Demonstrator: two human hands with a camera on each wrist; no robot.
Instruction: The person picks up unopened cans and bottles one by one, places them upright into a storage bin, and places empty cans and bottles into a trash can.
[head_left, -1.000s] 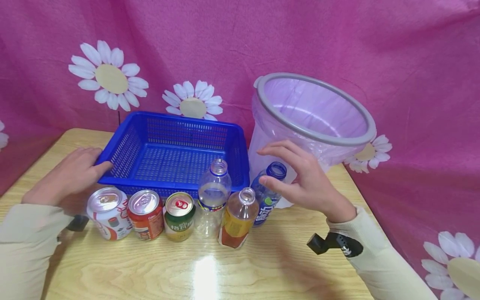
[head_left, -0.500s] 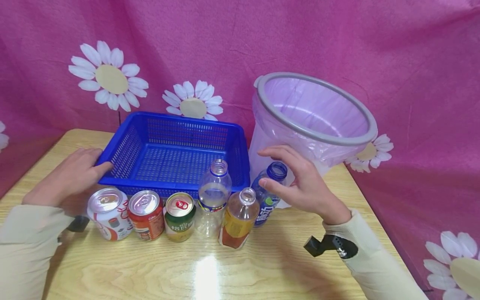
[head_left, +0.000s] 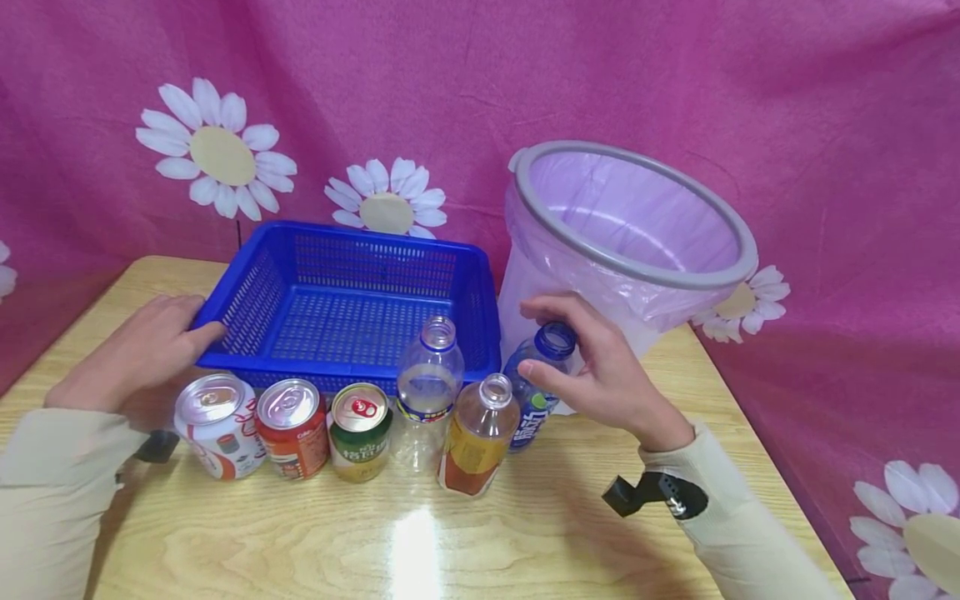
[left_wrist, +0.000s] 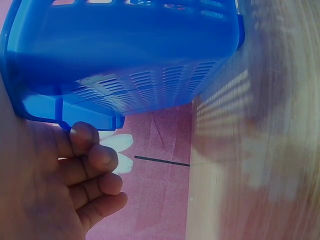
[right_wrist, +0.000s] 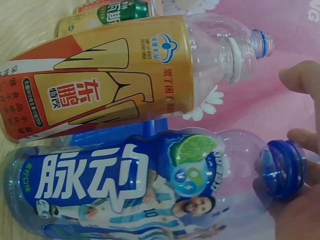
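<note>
At the left end of a blue plastic basket (head_left: 262, 365), my left hand (head_left: 142, 350) holds the rim, thumb over it and the other fingers bent below, as the left wrist view shows. My right hand (head_left: 600, 375) is spread around the top of a blue-labelled bottle (head_left: 531, 421), its thumb and forefinger apart on either side of the uncapped neck. Left of that bottle stand a yellow-labelled bottle (head_left: 474, 454) and a clear bottle (head_left: 427, 383), both uncapped. A green and gold can (head_left: 360, 437), a red can (head_left: 294, 433) and a white can (head_left: 221, 433) continue the row.
Behind my right hand stands a bin with a grey rim (head_left: 637, 271) and a translucent purple liner. The wooden table (head_left: 300, 533) runs back to a pink cloth (head_left: 465, 83) with white flowers. The basket sits directly behind the cans.
My right hand has moved slightly left and down, closer around the neck of the blue-labelled bottle. The left hand stays at the basket rim, and the bottles and cans have not moved.
</note>
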